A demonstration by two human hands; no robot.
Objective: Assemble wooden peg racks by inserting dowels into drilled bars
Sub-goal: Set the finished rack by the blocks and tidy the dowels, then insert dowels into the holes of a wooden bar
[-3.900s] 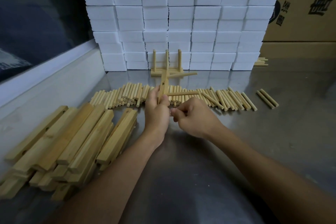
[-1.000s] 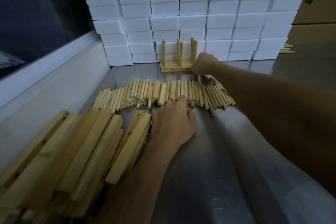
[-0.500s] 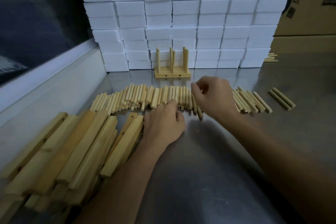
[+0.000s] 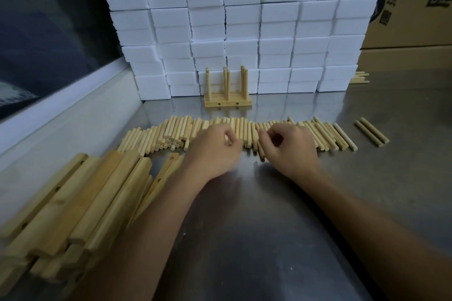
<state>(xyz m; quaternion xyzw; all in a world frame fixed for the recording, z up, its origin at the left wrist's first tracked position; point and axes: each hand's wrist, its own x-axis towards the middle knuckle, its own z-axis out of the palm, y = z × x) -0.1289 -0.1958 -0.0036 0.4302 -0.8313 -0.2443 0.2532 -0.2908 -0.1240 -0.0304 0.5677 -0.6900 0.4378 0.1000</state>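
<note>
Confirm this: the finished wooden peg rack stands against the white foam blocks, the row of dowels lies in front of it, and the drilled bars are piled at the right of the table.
One detail is wrong. The head view shows the pale drilled wooden bars piled at the left of the steel table, not the right. The finished wooden peg rack does stand against the white foam blocks, with the row of round wooden dowels in front.

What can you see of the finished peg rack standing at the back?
The finished peg rack is pale wood: flat bars lying side by side with two small holes in the front edge, and upright dowels rising in three clusters. It stands on the steel table, close against the stacked white blocks, beyond the dowel row. Neither hand touches it.
</note>
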